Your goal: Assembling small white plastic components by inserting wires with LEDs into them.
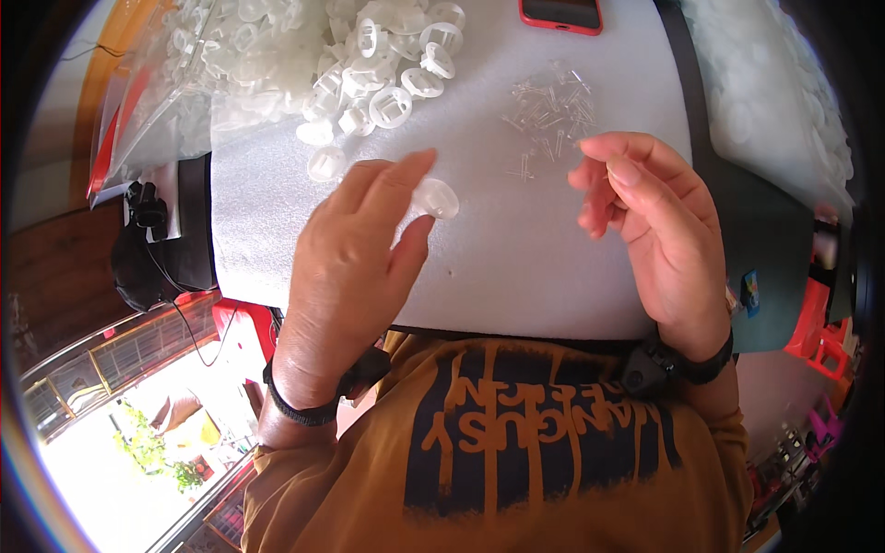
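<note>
Fingers and thumb of my left hand [346, 240] narrow around one white plastic disc [437, 198], which sits tilted at the tip of the thumb, partly hidden behind the index finger. Off to the right, my right hand [673, 240] hangs with thumb and index fingertips close together; I cannot tell whether something small and clear is caught between them. Behind the fingers, black bands [708, 370] circle my wrists. Beneath both hands spreads a white sheet [535, 267]. Just past the left fingers, up and to the left, lies a round white piece [325, 164], and beyond it a loose cluster of white rings [390, 108], lying at many angles. Just ahead of the right fingertips, thin clear pins [553, 106] lie scattered over the sheet. Farther out, ahead and to the left of the left fingers, rises a big white heap [240, 46], partly under clear plastic. Well beyond the right fingers, past the pins, rests a red-edged phone [560, 14]. Far to their right bulges a clear bag [784, 92] of pale pieces.
</note>
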A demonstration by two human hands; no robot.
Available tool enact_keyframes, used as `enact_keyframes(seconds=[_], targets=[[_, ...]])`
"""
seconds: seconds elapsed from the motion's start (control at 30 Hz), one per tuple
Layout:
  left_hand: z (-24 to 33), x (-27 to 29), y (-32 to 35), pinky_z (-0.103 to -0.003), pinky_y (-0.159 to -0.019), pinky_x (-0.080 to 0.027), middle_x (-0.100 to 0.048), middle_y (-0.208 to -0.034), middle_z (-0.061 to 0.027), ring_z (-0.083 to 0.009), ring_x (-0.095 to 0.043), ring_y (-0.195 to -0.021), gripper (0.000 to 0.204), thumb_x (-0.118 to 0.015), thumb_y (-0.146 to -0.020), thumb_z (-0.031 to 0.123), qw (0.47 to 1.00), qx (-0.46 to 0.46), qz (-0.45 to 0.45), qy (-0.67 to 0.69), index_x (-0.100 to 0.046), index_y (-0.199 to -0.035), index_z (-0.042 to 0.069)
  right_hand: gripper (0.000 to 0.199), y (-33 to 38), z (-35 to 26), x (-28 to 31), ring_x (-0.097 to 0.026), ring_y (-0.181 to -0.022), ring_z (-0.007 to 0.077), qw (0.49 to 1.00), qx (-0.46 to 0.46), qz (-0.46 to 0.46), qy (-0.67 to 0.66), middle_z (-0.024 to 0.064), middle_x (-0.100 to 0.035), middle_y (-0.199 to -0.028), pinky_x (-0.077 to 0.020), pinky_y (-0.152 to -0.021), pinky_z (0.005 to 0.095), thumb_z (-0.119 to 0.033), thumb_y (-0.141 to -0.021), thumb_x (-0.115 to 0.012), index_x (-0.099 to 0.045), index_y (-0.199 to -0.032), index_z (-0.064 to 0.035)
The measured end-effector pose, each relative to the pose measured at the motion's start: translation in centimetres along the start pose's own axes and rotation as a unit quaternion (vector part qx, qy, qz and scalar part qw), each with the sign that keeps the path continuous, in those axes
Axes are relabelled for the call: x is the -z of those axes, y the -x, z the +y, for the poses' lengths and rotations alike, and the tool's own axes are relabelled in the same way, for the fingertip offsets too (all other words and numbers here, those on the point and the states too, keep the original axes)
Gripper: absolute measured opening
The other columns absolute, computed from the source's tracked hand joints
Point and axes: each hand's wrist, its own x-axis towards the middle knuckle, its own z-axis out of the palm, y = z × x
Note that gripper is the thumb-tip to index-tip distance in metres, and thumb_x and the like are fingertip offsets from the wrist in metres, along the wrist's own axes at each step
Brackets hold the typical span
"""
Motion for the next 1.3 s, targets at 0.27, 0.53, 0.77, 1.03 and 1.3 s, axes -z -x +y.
enact_keyframes(seconds=[0.27,0.53,0.77,1.03,1.3], targets=[[2.1,1.0,-0.2,-0.019,-0.06,-0.041,-0.055,-0.092,-0.0055,-0.0067,-0.051,-0.065,0.029,-0.056,-0.074,-0.006,0.99,0.014,-0.072,0.121,-0.055,-0.102,0.002,0.026,0.2,0.1,-0.2,-0.052,-0.07,0.0102,0.999,0.014,-0.023,0.034,0.0082,-0.06,-0.091,-0.0418,-0.066,0.0241,-0.018,-0.088,-0.047,-0.057,-0.104,-0.0013],[3.9,0.8,-0.7,-0.017,-0.062,-0.04,-0.056,-0.09,-0.0066,-0.0064,-0.052,-0.076,0.04,-0.057,-0.078,-0.002,0.895,0.144,-0.153,0.394,-0.038,-0.113,0.003,0.032,0.6,0.0,0.0,-0.053,-0.098,0.0163,0.977,-0.013,-0.21,0.012,0.013,-0.054,-0.112,-0.043,-0.082,0.0295,-0.012,-0.088,-0.049,-0.05,-0.115,0.0036],[3.5,0.3,-2.0,-0.016,-0.055,-0.037,-0.057,-0.08,-0.0051,-0.0051,-0.051,-0.067,0.031,-0.056,-0.082,0.006,0.869,0.124,-0.155,0.454,-0.043,-0.109,0.001,0.029,0.8,-0.7,-0.2,-0.057,-0.084,0.0156,0.987,0.001,-0.159,-0.024,0.0116,-0.058,-0.099,-0.0463,-0.076,0.0284,-0.007,-0.085,-0.051,-0.051,-0.112,0.0039],[1.8,-2.1,-3.7,-0.02,-0.057,-0.039,-0.057,-0.078,-0.003,-0.0076,-0.048,-0.064,0.011,-0.057,-0.081,0.007,0.982,0.025,-0.078,0.168,-0.057,-0.09,0.001,0.033,-0.1,-0.9,0.1,-0.055,-0.069,0.0137,0.992,0.073,0.09,-0.048,0.0131,-0.059,-0.101,-0.0423,-0.062,0.0244,-0.017,-0.088,-0.043,-0.05,-0.115,0.0007],[2.7,-3.5,-4.1,-0.028,-0.057,-0.042,-0.054,-0.078,-0.0083,-0.0192,-0.053,-0.064,0.011,-0.059,-0.076,0.007,0.998,-0.029,-0.051,0.025,-0.056,-0.086,0.002,0.032,0.2,-1.1,0.1,-0.051,-0.064,0.0116,0.995,0.032,0.072,-0.058,0.0163,-0.058,-0.105,-0.0402,-0.06,0.023,-0.018,-0.087,-0.044,-0.05,-0.112,0.0]])
